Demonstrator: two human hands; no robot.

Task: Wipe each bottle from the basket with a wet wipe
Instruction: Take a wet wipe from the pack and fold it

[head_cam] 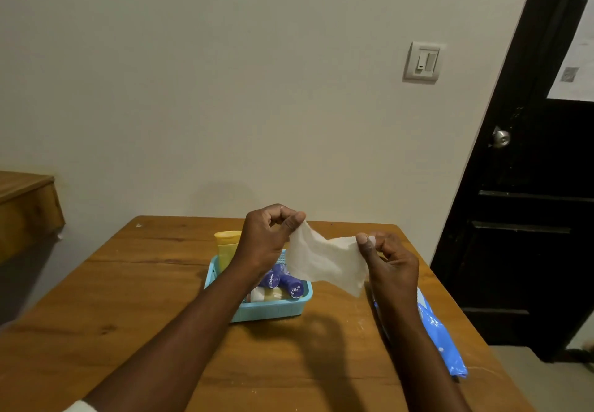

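Pinching opposite corners of the wet wipe (pixel 324 265), left hand (pixel 268 241) and right hand (pixel 390 265) stretch it above the basket (pixel 273 310) of bottles (pixel 284 281) mid-desk; overpulling may tear it.

Head camera, my only view, looking forward and slightly down.

I see from head height at the near edge of the tabletop (pixel 135 283), facing the pale wall (pixel 225 90) behind it. Both forearms reach in from the bottom of the frame, close to the lens. The wide angle takes in a dark door (pixel 530 218) at right.
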